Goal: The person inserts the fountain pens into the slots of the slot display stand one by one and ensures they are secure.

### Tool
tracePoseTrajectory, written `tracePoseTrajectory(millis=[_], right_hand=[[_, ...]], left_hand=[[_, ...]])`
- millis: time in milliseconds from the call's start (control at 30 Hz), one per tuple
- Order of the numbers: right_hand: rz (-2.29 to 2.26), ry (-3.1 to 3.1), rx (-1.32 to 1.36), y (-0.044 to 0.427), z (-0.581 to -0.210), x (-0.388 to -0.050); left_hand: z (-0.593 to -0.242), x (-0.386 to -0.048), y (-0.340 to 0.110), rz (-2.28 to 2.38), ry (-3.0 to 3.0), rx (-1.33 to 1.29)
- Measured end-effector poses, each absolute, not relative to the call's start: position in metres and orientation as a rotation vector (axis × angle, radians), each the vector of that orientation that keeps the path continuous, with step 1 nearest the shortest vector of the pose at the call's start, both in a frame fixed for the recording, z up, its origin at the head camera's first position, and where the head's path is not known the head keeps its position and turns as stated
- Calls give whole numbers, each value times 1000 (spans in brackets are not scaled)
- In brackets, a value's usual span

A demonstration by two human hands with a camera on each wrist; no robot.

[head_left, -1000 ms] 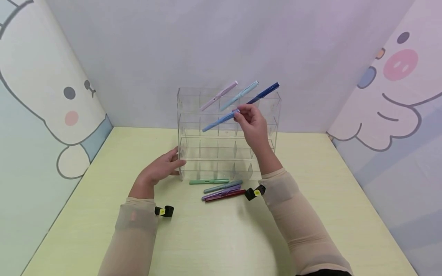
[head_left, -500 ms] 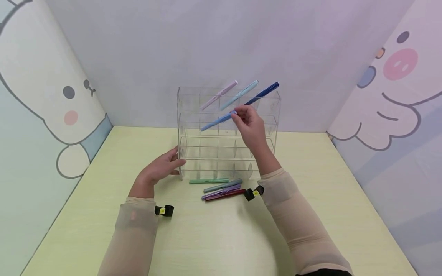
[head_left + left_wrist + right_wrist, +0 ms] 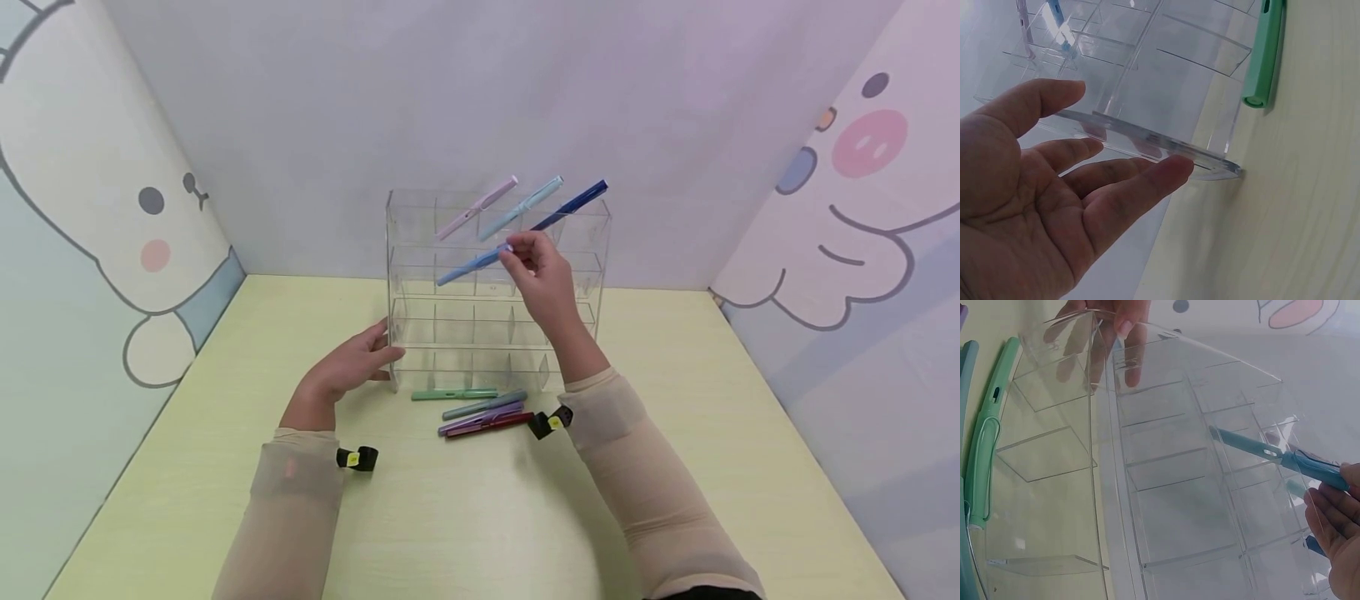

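Note:
A clear rack (image 3: 491,346) with several compartments stands upright on the table. At its left side, my left hand (image 3: 337,375) rests fingertips on the outer panel, the thumb by its front edge; the left wrist view shows these fingers (image 3: 1119,194) fairly straight. My right hand (image 3: 551,283) pinches the upper end of a blue pen (image 3: 472,267), whose lower end slants down-left into the second row from the top. Above it, a pink pen (image 3: 477,208), a light blue pen (image 3: 521,208) and a dark blue pen (image 3: 573,202) lean in the top row.
In front of the rack lie a green pen (image 3: 453,394), a grey-blue pen (image 3: 483,405), a purple pen (image 3: 480,419) and a dark red pen (image 3: 491,426). A pale wall (image 3: 315,150) rises behind, with cartoon-printed panels at both sides.
My right hand has shifted slightly left and down, and the blue pen has moved a little left with it. The left hand keeps its place at the rack.

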State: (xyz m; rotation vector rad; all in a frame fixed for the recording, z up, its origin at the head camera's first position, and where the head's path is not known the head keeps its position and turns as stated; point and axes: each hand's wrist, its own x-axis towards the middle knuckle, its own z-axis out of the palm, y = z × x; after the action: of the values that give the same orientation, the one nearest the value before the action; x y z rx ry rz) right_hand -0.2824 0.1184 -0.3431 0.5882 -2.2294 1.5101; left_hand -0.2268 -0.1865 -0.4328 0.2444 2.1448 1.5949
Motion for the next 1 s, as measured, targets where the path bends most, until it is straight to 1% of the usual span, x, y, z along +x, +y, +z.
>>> tracePoseTrajectory(millis=[300,600,1000], right_hand=[[1521,-2256,573,116,-339,-279],[1627,-2148,664,119,-322,-256],[1626,-1976,796,133,-331,-244]], left_hand=[[-433,-227,-187,1593,2152,254],[-433,-227,-187,1583,2159,246],[-430,-226,-185,1578,2163,239]])
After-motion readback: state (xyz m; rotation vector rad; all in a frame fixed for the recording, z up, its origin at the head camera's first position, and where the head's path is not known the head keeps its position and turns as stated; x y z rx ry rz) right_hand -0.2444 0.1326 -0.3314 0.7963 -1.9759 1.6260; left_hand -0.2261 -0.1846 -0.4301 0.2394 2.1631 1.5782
